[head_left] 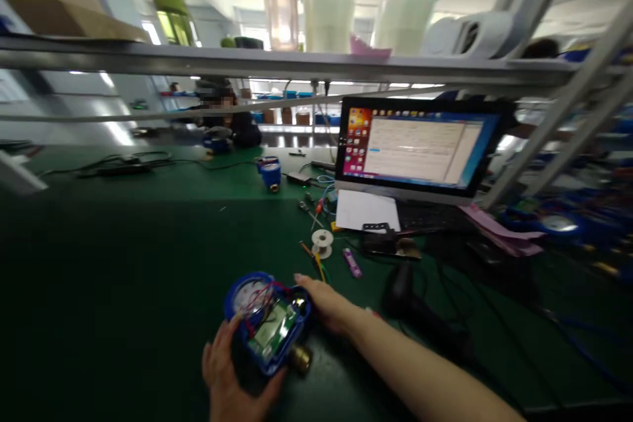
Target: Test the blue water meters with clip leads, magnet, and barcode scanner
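A blue water meter (pixel 270 326) lies on the green bench in front of me, its housing uncovered. Inside show a green circuit board, red and dark wires and a round dial; a brass threaded fitting (pixel 301 359) sticks out at its lower right. My left hand (pixel 230 369) grips the meter from its lower left side, thumb near the bottom edge and fingers along the left edge. From the right, my right hand (pixel 324 303) is closed against the meter's upper right corner. Its far fingers are partly hidden.
Beyond the meter are a white spool (pixel 322 243), a purple stick-like item (pixel 352 263) and another blue meter (pixel 270 173). On the right are a dark handheld scanner (pixel 399 291), cables and a monitor (pixel 415 148). A shelf (pixel 208 63) spans above; a person sits opposite.
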Available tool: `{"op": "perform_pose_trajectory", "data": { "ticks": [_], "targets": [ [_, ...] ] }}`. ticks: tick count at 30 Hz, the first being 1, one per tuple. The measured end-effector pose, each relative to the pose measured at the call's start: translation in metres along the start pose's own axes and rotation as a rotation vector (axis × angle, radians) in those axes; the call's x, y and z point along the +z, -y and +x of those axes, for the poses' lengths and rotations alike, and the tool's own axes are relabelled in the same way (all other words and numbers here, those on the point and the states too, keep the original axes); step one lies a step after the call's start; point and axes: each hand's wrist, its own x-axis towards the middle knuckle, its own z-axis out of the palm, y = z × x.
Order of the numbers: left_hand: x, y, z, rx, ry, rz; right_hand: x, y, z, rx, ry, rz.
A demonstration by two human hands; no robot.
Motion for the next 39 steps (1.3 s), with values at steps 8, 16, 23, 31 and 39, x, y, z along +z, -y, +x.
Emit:
{"op": "perform_pose_trajectory", "data": {
  "ticks": [8, 16, 23, 31, 39],
  "targets": [
    [0.0, -0.001, 0.002, 0.165, -0.025, 0.06, -0.03, -0.01, -0.042, -0.274, -0.116, -0.214],
    [-0.021, -0.003, 0.016, 0.126, 0.014, -0.069, -0.029, -0.023, -0.072, -0.464, -0.128, -0.423],
    [-0.035, -0.033, 0.051, -0.038, 0.149, -0.092, -0.014, -0.035, -0.083, -0.687, -0.232, -0.657],
    [-0.032, -0.05, 0.089, -0.151, 0.33, -0.015, 0.004, -0.046, -0.083, -0.949, -0.388, -0.915],
    [-0.032, -0.045, 0.093, -0.244, 0.426, -0.272, 0.009, -0.046, -0.076, -0.959, -0.435, -0.928]
  ]
}}
